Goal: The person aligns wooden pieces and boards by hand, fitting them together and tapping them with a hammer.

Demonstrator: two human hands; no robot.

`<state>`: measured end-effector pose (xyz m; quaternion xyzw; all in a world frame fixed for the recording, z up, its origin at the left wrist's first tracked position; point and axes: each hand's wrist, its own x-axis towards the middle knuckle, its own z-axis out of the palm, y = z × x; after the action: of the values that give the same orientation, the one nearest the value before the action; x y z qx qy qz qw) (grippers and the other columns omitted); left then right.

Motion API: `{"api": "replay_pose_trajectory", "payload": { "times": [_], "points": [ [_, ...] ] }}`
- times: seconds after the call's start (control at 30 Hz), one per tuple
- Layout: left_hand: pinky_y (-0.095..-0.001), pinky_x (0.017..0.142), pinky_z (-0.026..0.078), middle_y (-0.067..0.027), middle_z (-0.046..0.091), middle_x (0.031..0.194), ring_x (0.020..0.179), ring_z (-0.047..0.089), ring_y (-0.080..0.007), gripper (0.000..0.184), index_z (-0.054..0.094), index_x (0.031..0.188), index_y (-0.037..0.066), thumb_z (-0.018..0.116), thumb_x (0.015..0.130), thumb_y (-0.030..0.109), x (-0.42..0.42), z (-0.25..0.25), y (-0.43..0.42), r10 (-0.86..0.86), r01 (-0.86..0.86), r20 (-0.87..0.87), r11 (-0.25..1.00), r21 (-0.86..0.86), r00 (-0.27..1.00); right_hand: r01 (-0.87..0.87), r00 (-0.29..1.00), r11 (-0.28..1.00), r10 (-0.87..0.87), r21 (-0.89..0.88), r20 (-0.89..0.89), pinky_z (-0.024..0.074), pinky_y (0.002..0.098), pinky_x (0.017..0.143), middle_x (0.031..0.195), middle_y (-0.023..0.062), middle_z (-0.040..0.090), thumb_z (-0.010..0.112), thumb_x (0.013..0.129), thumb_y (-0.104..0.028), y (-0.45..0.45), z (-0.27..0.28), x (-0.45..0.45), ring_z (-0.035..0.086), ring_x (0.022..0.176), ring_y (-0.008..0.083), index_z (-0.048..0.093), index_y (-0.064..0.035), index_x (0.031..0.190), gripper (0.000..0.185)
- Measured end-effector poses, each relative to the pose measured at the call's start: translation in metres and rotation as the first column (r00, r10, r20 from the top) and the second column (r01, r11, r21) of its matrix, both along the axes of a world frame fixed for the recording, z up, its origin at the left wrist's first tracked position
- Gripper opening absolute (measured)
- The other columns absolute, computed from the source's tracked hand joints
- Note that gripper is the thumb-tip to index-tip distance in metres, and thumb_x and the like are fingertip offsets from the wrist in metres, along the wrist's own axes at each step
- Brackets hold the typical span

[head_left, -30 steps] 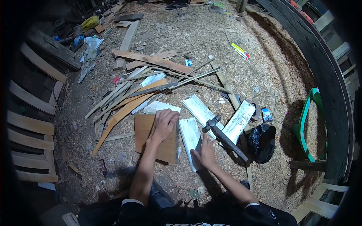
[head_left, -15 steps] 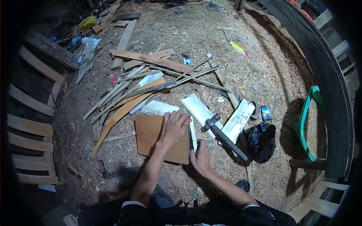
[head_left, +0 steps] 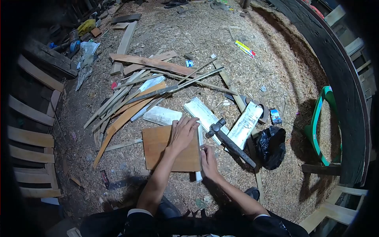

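Observation:
A square brown wooden board [head_left: 158,148] lies in front of me. My left hand [head_left: 184,134] presses on its upper right part, fingers closed over the right edge near the top of a narrow white strip [head_left: 199,176]. That strip runs along the board's right edge, and its lower end pokes out past the near corner. My right hand [head_left: 210,162] is closed at the same edge, thumb and fingers against the strip; the fingertips are partly hidden. To the right, a hammer [head_left: 233,144] rests across white-painted wood pieces [head_left: 245,124].
Beyond the board lies a heap of wooden slats [head_left: 134,98]. A black plastic bag [head_left: 271,148] sits on the right, short of a green curved frame [head_left: 316,130]. Slatted wooden parts [head_left: 31,156] stand at the left. Wood shavings [head_left: 221,31] cover the ground.
The white strip's lower end now shows below the board's near edge. The board sits straighter, and my right hand has moved slightly away from me along its edge.

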<state>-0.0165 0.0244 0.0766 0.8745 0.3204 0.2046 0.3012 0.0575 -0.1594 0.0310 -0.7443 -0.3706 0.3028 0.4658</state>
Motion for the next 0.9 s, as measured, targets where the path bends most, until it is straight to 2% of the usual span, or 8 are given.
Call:
{"api": "replay_pose_trajectory", "payload": {
  "times": [0.07, 0.33, 0.4, 0.47, 0.6, 0.73, 0.77, 0.9],
  "points": [
    [-0.0448, 0.100, 0.034, -0.0123, 0.067, 0.116, 0.115, 0.059, -0.0306, 0.036, 0.063, 0.128, 0.009, 0.052, 0.105, 0.035, 0.000, -0.004, -0.002, -0.005, 0.004, -0.018, 1.000, -0.023, 1.000, 0.035, 0.974, 0.997, -0.018, -0.073, 0.226, 0.0496, 0.0458, 0.089, 0.117, 0.0241, 0.058, 0.057, 0.103, -0.021, -0.002, 0.000, 0.003, 0.063, 0.100, 0.0378, 0.044, -0.0030, 0.137, 0.041],
    [-0.0453, 0.102, 0.034, -0.0144, 0.067, 0.111, 0.111, 0.060, -0.0319, 0.035, 0.061, 0.115, 0.004, 0.057, 0.103, 0.036, -0.020, 0.006, 0.011, 0.058, -0.057, 0.017, 0.998, -0.030, 0.998, -0.041, 0.999, 0.998, 0.039, 0.057, 0.037, 0.0489, 0.0433, 0.092, 0.113, 0.0213, 0.058, 0.065, 0.096, -0.010, 0.026, 0.008, 0.024, 0.061, 0.104, 0.0358, 0.055, -0.0015, 0.130, 0.036],
    [-0.0438, 0.101, 0.035, -0.0148, 0.066, 0.108, 0.107, 0.060, -0.0325, 0.036, 0.061, 0.111, 0.004, 0.052, 0.105, 0.038, -0.030, 0.014, 0.026, 0.104, -0.098, 0.058, 0.990, -0.100, 0.993, -0.056, 0.989, 0.995, 0.044, 0.077, 0.142, 0.0474, 0.0447, 0.096, 0.118, 0.0217, 0.058, 0.069, 0.092, -0.011, 0.039, -0.003, 0.024, 0.058, 0.109, 0.0382, 0.054, -0.0009, 0.132, 0.044],
    [-0.0427, 0.096, 0.038, -0.0138, 0.068, 0.105, 0.105, 0.062, -0.0318, 0.035, 0.061, 0.109, 0.005, 0.049, 0.107, 0.037, -0.039, 0.012, 0.034, 0.102, -0.101, 0.041, 0.994, -0.045, 0.994, -0.125, 0.897, 0.989, 0.081, 0.075, 0.434, 0.0447, 0.0468, 0.101, 0.126, 0.0224, 0.057, 0.072, 0.089, -0.012, 0.052, -0.011, 0.023, 0.054, 0.117, 0.0414, 0.051, 0.0007, 0.134, 0.051],
    [-0.0434, 0.095, 0.038, -0.0132, 0.068, 0.101, 0.102, 0.062, -0.0316, 0.032, 0.063, 0.105, 0.004, 0.052, 0.105, 0.035, -0.048, 0.001, 0.032, 0.085, -0.083, 0.034, 0.995, -0.057, 0.996, -0.136, 0.766, 0.990, 0.134, -0.045, 0.629, 0.0416, 0.0521, 0.104, 0.133, 0.0229, 0.055, 0.072, 0.090, -0.028, 0.106, -0.004, 0.022, 0.048, 0.127, 0.0421, 0.049, -0.0003, 0.140, 0.062],
    [-0.0438, 0.094, 0.039, -0.0124, 0.068, 0.097, 0.100, 0.063, -0.0308, 0.027, 0.066, 0.102, 0.005, 0.057, 0.102, 0.030, -0.053, 0.002, 0.028, 0.064, -0.059, 0.072, 0.996, -0.070, 0.995, -0.164, 0.745, 0.971, 0.238, -0.174, 0.623, 0.0368, 0.0512, 0.101, 0.125, 0.0180, 0.059, 0.065, 0.095, -0.035, 0.132, -0.024, 0.029, 0.049, 0.122, 0.0390, 0.059, -0.0033, 0.130, 0.048],
    [-0.0437, 0.093, 0.039, -0.0118, 0.068, 0.097, 0.100, 0.063, -0.0308, 0.026, 0.066, 0.102, 0.005, 0.059, 0.101, 0.030, -0.053, -0.001, 0.027, 0.047, -0.043, 0.072, 0.997, -0.061, 0.996, -0.163, 0.754, 0.980, 0.200, -0.117, 0.626, 0.0357, 0.0471, 0.097, 0.117, 0.0168, 0.060, 0.060, 0.098, -0.031, 0.130, -0.028, 0.031, 0.050, 0.114, 0.0373, 0.063, -0.0039, 0.118, 0.034],
    [-0.0422, 0.095, 0.039, -0.0111, 0.068, 0.097, 0.099, 0.062, -0.0303, 0.023, 0.067, 0.101, 0.005, 0.061, 0.099, 0.028, -0.052, -0.008, 0.017, 0.057, -0.053, 0.136, 0.998, -0.033, 0.989, -0.149, 0.883, 0.988, 0.115, 0.040, 0.455, 0.0376, 0.0484, 0.092, 0.101, 0.0187, 0.062, 0.053, 0.102, -0.024, 0.120, -0.023, 0.036, 0.052, 0.102, 0.0382, 0.065, -0.0031, 0.106, 0.024]
  ]
}}
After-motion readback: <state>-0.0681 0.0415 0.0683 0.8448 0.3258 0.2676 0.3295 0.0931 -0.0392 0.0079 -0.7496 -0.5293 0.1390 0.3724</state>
